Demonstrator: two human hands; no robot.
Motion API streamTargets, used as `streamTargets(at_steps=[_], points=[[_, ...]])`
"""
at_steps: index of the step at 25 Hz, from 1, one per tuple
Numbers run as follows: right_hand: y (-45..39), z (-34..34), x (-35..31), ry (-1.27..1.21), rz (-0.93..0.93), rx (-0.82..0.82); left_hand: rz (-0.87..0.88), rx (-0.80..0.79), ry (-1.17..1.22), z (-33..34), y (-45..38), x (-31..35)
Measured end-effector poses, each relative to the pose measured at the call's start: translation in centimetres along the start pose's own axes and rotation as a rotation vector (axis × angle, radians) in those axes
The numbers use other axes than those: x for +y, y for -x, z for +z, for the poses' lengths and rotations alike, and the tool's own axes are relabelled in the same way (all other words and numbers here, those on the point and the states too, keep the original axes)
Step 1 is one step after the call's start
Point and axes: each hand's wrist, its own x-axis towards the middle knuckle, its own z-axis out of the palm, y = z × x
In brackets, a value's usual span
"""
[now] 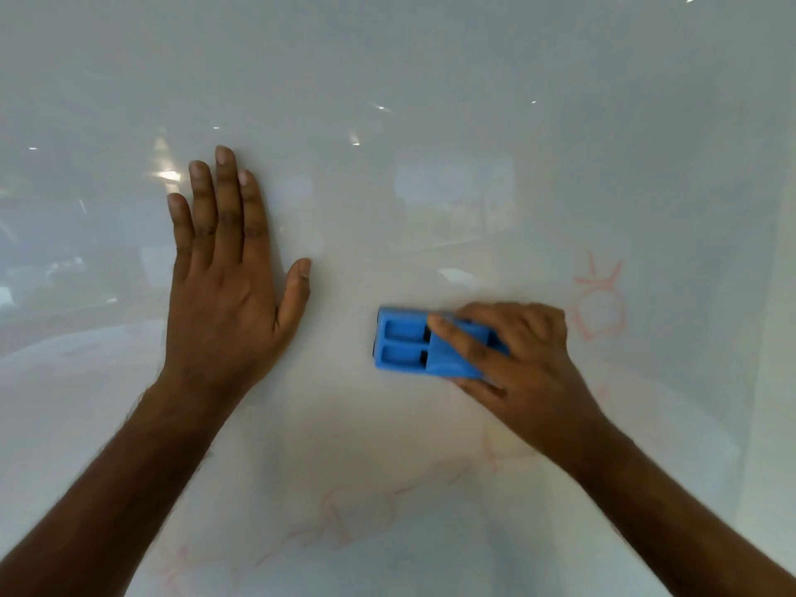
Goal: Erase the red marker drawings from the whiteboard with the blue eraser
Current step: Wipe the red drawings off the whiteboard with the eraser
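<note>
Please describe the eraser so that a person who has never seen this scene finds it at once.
On the glossy white whiteboard, look right of centre, where the right hand grips a rectangular blue plastic eraser. It is the only blue thing; faint red marker drawings lie beside it.

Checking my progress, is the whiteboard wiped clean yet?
Not clean: faint red drawings remain on the whiteboard, beside the blue eraser and along the bottom.

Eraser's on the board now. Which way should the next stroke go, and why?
Probably slide the blue eraser, held by the right hand, rightward: the nearest red drawing sits just beyond it, unerased. The left hand rests flat on the whiteboard.
</note>
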Motion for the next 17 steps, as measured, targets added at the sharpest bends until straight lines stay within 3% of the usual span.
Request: streamTargets(at_steps=[4, 8, 13, 17], points=[[4.8, -1.2, 2.3, 0.072, -0.109, -0.079, 0.014, -0.009, -0.007, 0.3, 0.2, 0.8], [5.2, -2.8, 6.3, 0.100, 0.002, -0.034, 0.003, -0.018, -0.014, 0.5, 0.2, 1.5], [0.2, -3.0, 7.5, 0.000, 0.298, 0.124, -0.026, 0.003, -0.029, 1.0, -0.7, 3.3], [0.1, -1.6, 4.9, -0.036, 0.212, 0.096, -0.031, 0.008, -0.024, 1.7, -1.9, 5.2]])
